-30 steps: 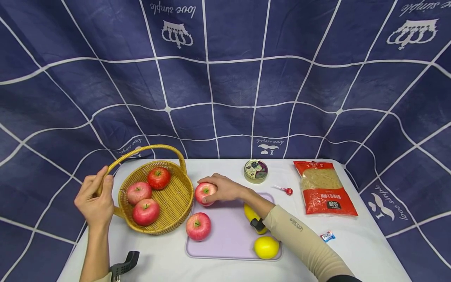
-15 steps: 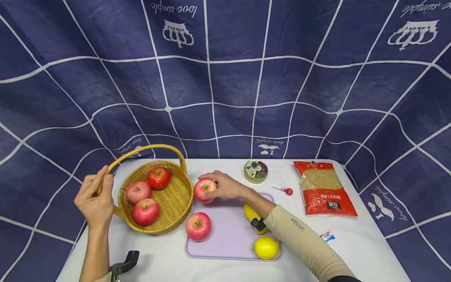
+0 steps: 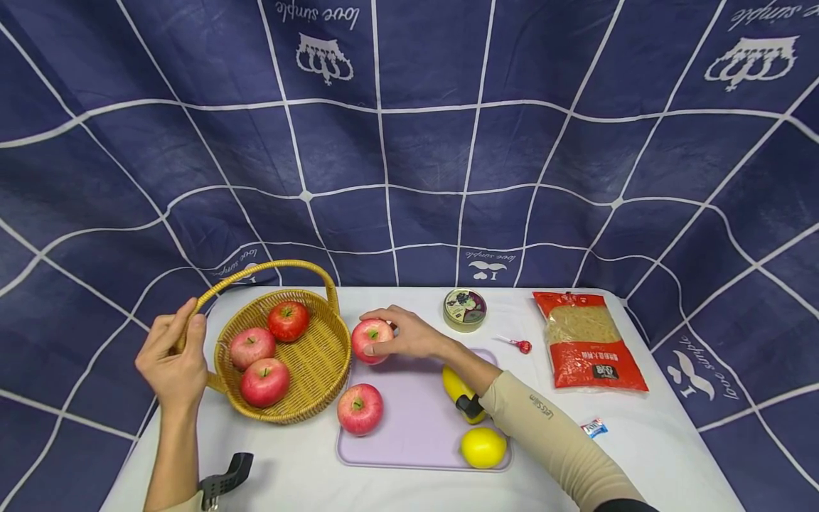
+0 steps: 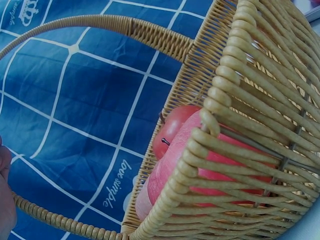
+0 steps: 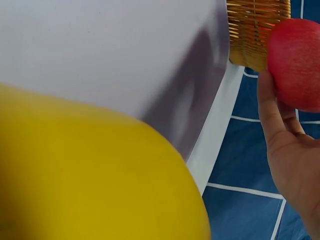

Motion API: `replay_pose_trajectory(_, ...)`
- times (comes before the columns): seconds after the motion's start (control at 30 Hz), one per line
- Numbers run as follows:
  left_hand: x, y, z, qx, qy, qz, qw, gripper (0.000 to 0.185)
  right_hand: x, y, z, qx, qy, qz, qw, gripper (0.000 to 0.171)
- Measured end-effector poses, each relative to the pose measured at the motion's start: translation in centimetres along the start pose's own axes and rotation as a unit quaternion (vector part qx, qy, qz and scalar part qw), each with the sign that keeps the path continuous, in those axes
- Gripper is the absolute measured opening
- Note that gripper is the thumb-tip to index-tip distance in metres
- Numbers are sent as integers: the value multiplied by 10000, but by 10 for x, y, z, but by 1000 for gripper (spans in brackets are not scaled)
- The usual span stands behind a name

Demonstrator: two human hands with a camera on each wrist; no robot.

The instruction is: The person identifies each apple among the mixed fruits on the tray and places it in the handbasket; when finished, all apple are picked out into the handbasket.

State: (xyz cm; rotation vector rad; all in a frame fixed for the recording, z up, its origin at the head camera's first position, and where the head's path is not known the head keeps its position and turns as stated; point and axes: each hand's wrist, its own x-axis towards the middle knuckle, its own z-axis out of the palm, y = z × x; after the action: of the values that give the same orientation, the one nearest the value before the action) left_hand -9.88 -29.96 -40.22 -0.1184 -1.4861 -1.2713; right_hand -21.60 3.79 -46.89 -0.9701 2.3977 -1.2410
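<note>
My right hand [image 3: 403,333] grips a red apple [image 3: 371,340] just above the far left corner of the lilac cutting board [image 3: 416,419]; the same apple [image 5: 296,64] shows in the right wrist view beside the thumb. My left hand [image 3: 171,363] holds the handle of the wicker basket [image 3: 320,363] at its left end. Three red apples lie in the basket [image 4: 240,100], one at the back [image 3: 288,321], two nearer [image 3: 264,382]. Another red apple [image 3: 360,409] sits on the board's left edge.
A lemon [image 3: 483,447] and a yellow fruit [image 3: 456,387] lie on the board under my right forearm. A round tin [image 3: 464,310], a small red lollipop [image 3: 520,346], a red noodle packet [image 3: 585,341] and a wrapped candy [image 3: 593,427] lie to the right. A black clip [image 3: 224,480] is near the front left.
The right hand has lifted the gripped apple slightly up and to the left, off the board's corner. The left hand and the basket have stayed put.
</note>
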Motion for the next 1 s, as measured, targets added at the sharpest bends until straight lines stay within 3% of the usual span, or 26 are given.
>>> replay_pose_trajectory(0.4, 0, 1, 2, -24, 0, 32, 10000, 22, 3, -1, -1, 54, 482, -161, 9987, 62)
replay_pose_trajectory(1.0, -1, 3, 1, -79, 10, 31, 10000, 23, 7, -16, 3, 604, 387, -292, 9970, 59)
